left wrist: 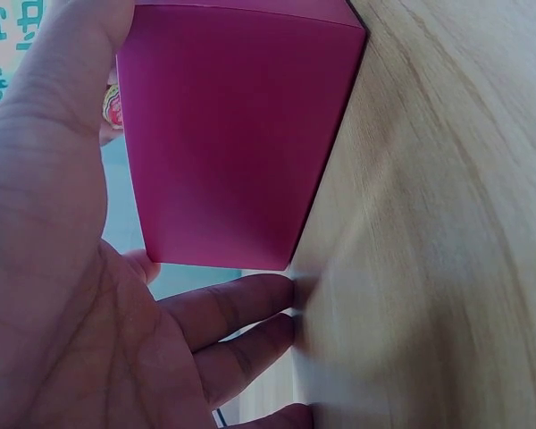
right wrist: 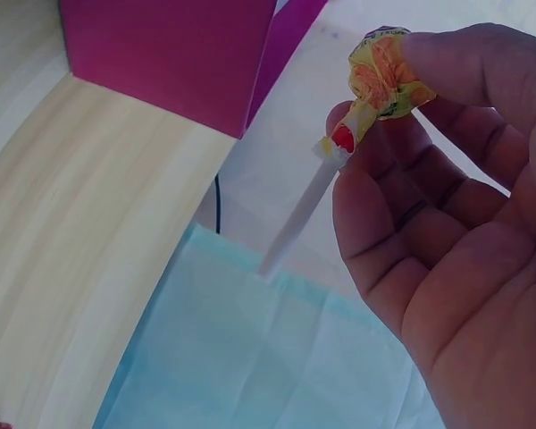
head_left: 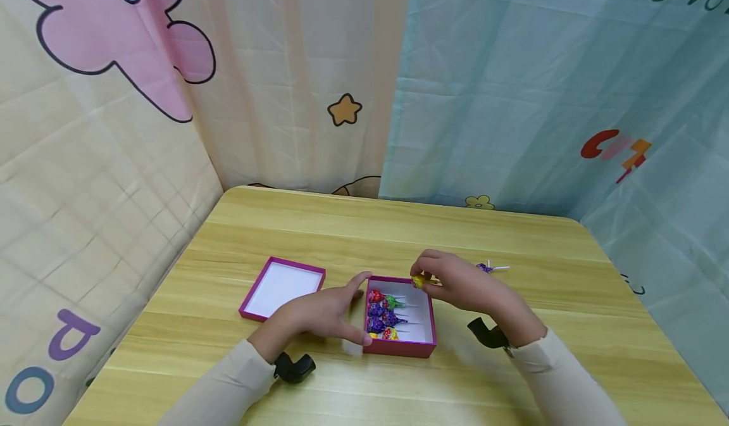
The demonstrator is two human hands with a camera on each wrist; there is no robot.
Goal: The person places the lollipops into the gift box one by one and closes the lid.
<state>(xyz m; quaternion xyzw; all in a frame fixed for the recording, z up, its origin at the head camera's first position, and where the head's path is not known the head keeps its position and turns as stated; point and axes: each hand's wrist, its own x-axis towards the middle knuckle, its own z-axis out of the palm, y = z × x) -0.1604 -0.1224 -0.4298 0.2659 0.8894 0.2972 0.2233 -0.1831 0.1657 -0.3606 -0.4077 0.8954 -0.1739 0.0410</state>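
Note:
A magenta box with a white inside stands on the table. Several wrapped lollipops lie in its left part, in red, green, purple and yellow, their white sticks pointing right. My left hand holds the box's left side, thumb at the near corner and index finger at the far one; its other fingers extend beside the box in the left wrist view. Over the box's far right corner, my right hand pinches a yellow-wrapped lollipop by its head between thumb and fingers, the white stick pointing away.
The box's lid, white inside with a magenta rim, lies left of the box, partly behind my left hand. Beyond my right wrist, at least one purple lollipop lies on the wooden table. Printed curtains hang around the table.

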